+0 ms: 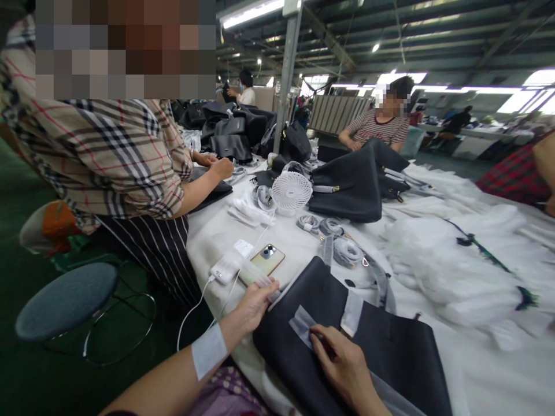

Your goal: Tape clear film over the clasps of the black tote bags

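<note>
A black handbag (403,341) lies flat on the white-covered table in front of me. My right hand (342,361) is over its front, thumb and fingers pinched on a small translucent plastic strip (302,325) that lies against the bag. At the bag's left corner, my left hand (256,301) is closed on another translucent strip (255,271), which sticks up past the fingers. A whitish wrap (352,312) covers part of the bag's strap near its middle. A white square patch (208,351) is stuck on my left forearm.
Beyond my left hand lie a phone (271,260) and a white power bank (224,268) with a cable. Farther back are a white fan (291,192), coiled wrapped straps (348,252) and another black bag (351,188). White wrapping (463,260) heaps at right. Co-workers stand left and across; a stool (67,300) is at left.
</note>
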Tool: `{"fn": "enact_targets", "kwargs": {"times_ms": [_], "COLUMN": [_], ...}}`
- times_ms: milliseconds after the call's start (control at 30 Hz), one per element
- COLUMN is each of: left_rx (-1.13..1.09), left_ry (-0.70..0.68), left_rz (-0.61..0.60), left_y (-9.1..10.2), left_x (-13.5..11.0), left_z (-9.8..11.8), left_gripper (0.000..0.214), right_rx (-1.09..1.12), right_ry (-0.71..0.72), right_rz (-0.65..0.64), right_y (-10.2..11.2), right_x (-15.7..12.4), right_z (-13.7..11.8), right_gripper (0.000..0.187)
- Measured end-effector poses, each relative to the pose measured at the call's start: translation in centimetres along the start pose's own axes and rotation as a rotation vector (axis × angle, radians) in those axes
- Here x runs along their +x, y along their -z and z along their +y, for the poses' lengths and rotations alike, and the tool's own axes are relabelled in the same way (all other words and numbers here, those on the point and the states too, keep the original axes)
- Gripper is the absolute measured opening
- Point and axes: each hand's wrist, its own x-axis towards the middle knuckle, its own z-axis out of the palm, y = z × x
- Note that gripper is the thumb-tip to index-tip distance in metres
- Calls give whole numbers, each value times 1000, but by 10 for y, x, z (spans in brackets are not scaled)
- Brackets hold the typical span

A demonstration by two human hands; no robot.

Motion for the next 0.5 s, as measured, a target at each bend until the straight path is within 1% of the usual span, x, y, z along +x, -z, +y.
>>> {"fn": "enact_targets", "kwargs": {"times_ms": [100, 167, 267, 333, 400, 500], "left_rx": [80, 144, 273, 363, 563, 1027], "left_ry": [-23, -71, -203, -289, -439, -767], "left_rz": [31, 50, 36, 2, -85, -336], "left_y": [-10, -20, -33, -38, -40, -40], "left_x": [11, 10, -5, -19, -33, -45], "left_z": [-2, -1, 4, 7, 6, -1], "left_gripper": [43, 42, 44, 40, 37, 46], "right_rx": [-37, -88, -178, -229, -273, -309], "right_ry": [31, 52, 61, 48, 26, -7], "right_rz": [32, 39, -5, -50, -94, -146], "right_y": [-3, -3, -2, -1, 0, -2], "right_x": [-2, -3, -3, -2, -1, -2], "right_z": [5, 5, 0, -4, -8, -7], "right_gripper": [22, 27, 34, 37, 38, 32]}}
